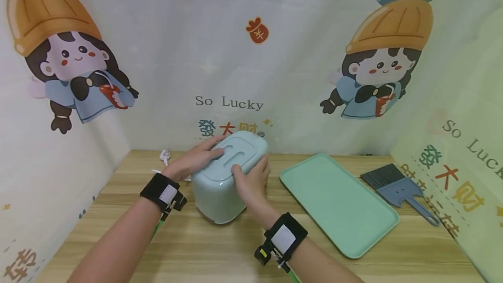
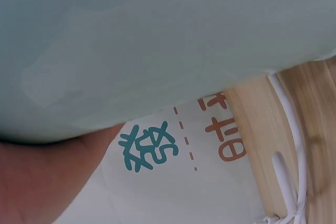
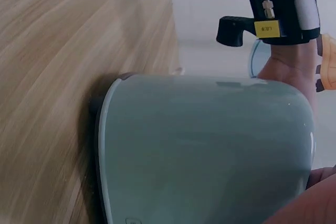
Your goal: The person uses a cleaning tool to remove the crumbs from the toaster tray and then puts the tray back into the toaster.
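A pale blue-green, rounded box-shaped container (image 1: 218, 198) with two long grooves in its top is held between both hands. The left hand (image 1: 198, 157) grips its upper left side, thumb on the top face and fingers along the far edge. On the near right side, the right hand (image 1: 253, 182) holds it with the thumb over the top edge and fingers down the side wall. The container's smooth wall (image 3: 205, 145) fills much of the right wrist view, its bottom rim close over the wooden tabletop. Most left fingers are hidden in the left wrist view.
Right of the container lies a green rectangular tray (image 1: 339, 204). A blue-grey brush (image 1: 401, 189) with dark bristles rests farther right. Behind the left hand are a white plug (image 1: 165, 156) and white cord (image 2: 294, 129). Printed cloth (image 1: 298, 56) hangs around the table (image 1: 188, 248).
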Demonstrator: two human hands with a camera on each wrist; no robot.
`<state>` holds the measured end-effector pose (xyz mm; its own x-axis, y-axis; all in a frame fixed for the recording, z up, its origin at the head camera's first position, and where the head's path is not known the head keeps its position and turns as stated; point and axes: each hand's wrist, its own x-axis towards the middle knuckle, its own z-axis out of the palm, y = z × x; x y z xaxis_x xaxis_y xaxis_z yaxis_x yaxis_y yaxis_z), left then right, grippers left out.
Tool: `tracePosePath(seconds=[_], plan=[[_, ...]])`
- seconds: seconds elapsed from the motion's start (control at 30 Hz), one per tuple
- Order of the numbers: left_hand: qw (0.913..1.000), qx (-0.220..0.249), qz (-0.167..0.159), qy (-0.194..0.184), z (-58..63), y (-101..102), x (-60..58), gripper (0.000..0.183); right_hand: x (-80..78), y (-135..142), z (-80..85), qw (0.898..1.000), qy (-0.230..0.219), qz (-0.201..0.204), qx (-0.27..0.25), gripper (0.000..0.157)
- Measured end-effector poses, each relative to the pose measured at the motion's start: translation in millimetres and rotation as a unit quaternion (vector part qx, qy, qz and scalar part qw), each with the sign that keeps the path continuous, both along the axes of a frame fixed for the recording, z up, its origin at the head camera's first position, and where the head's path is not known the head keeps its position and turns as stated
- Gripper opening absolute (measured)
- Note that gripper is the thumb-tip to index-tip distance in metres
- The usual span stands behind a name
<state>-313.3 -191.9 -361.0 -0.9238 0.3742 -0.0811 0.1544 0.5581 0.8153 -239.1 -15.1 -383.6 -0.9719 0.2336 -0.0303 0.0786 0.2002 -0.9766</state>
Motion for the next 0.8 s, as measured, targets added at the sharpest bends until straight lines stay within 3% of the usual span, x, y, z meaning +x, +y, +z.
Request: tracePosePath(seconds=[0.2, 0.4, 0.8], plan=[[0.9993, 0.023, 0.027, -0.005, -0.8, 10.2, 11.8, 0.051, -7.6, 11.8, -4.0, 0.999, 0.009, 0.036, 0.01, 0.094], [0.9956, 0.05, 0.08, -0.007, -3.9, 25.0, 20.9, 0.053, -16.7, 27.5, -8.8, 0.997, 0.016, 0.08, 0.013, 0.088], [0.9866, 0.08, 0.142, -0.007, -9.3, 51.8, 34.5, 0.057, -34.8, 46.4, -2.1, 0.991, 0.021, 0.131, -0.015, 0.075]])
